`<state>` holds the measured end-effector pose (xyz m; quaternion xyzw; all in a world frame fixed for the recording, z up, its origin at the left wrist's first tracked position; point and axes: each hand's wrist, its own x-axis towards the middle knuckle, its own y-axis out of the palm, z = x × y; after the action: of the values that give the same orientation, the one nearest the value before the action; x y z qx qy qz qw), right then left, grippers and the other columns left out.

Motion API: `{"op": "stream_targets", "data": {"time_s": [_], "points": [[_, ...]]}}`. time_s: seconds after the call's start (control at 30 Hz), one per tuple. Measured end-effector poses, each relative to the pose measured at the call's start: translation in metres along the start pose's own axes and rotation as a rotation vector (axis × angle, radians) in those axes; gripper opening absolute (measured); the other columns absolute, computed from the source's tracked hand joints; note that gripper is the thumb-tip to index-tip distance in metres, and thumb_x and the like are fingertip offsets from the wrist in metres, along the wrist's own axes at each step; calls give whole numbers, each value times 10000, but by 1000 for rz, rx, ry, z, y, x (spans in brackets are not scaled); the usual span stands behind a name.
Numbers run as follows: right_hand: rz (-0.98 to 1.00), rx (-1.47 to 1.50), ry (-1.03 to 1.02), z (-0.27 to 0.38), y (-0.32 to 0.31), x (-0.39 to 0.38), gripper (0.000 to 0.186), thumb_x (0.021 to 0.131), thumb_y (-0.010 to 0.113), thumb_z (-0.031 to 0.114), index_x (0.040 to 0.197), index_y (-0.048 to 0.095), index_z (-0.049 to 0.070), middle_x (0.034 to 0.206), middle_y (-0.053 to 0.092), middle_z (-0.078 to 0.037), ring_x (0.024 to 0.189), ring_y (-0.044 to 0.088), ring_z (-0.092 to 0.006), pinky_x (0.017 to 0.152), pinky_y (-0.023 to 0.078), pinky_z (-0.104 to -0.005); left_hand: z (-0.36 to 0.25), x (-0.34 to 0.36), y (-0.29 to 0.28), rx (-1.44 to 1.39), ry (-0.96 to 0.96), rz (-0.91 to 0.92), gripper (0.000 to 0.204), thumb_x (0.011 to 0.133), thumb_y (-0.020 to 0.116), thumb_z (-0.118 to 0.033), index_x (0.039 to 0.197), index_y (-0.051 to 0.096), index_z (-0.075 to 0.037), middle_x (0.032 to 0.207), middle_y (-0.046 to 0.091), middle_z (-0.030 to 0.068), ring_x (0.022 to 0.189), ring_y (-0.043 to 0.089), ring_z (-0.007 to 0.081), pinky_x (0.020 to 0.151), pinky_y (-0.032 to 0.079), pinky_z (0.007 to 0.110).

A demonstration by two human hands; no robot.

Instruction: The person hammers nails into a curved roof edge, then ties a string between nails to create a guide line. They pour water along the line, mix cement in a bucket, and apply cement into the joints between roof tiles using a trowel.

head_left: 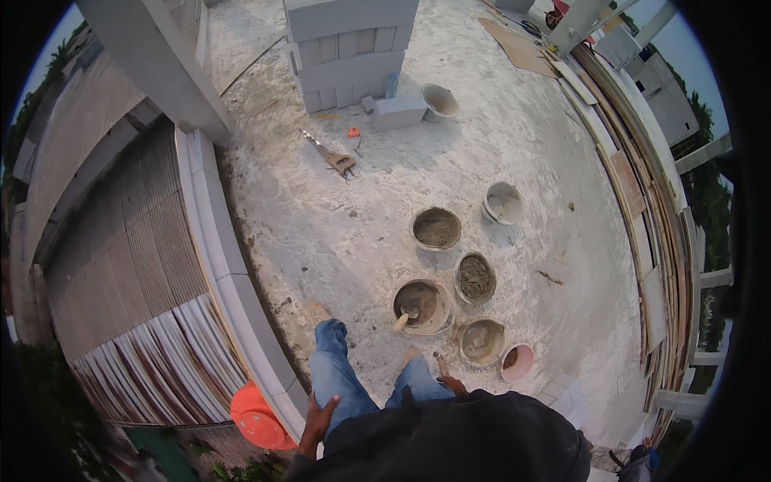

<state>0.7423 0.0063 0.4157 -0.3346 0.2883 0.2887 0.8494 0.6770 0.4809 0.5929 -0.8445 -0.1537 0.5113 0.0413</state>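
I look down on a rough concrete slab (337,233) and I take the mortar bucket with the trowel (423,306) as my landmark. It stands just in front of my feet; a wooden handle leans out of it on the near-left side.

My left hand (319,419) rests flat on my left thigh in blue jeans, the fingers spread and holding nothing. My right hand (452,386) is at my right knee, nearest to that bucket. It is half hidden by my dark shirt, so I cannot tell if the fingers are curled or loose, and I see nothing in it.

In my judgement, to take the trowel well the right hand should go to the wooden handle from the near side, low and straight, because the bucket rim is close to the foot.

Around the landmark: a bucket of grey mortar (475,279) just to its right, a second mortar bucket (436,229) beyond it, and a pale, nearly empty bucket (503,202) farther right. Near-right of it stand a dirty bucket (481,341) and a small pink bowl (517,362).

Far beyond lie a hand saw (331,155), one loose grey block (398,112) and a stack of blocks (349,48).

To the left runs a low block wall (229,281), with an orange hard hat (259,418) just beyond its near end. The buckets crowd the way to the right.
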Motion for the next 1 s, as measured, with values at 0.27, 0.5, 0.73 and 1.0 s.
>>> {"op": "stream_targets", "data": {"time_s": [0.27, 0.5, 0.73, 1.0], "points": [[186, -174, 304, 142, -70, 26, 538, 966, 716, 423, 1400, 708, 105, 1193, 768, -247, 1119, 743, -383, 966, 561, -478, -56, 44, -99, -6, -153, 143, 1191, 842, 832, -641, 1625, 322, 97, 1507, 571, 323, 1383, 601, 384, 1157, 478, 423], [226, -324, 372, 236, -143, 86, 541, 954, 731, 399, 1406, 705, 102, 1177, 767, -258, 1095, 748, -394, 948, 569, -479, -85, 96, -126, 153, -165, 159, 1233, 818, 780, -727, 1606, 359, 122, 1525, 541, 373, 1428, 564, 436, 1190, 448, 439], [287, -353, 313, 345, -106, 237, 546, 942, 747, 375, 1411, 702, 98, 1160, 766, -270, 1072, 752, -404, 930, 576, -479, -149, 163, -164, 137, -256, 248, 1142, 846, 748, -737, 1540, 469, 126, 1500, 554, 388, 1392, 586, 462, 1165, 464, 459], [469, -434, 152, 464, -143, 412, 555, 929, 764, 347, 1418, 699, 94, 1142, 765, -282, 1045, 758, -416, 909, 584, -479, -298, 242, -180, 293, 72, -470, 718, 905, 806, -511, 1304, 657, 68, 1258, 681, 288, 1284, 624, 430, 1086, 485, 527]]}}
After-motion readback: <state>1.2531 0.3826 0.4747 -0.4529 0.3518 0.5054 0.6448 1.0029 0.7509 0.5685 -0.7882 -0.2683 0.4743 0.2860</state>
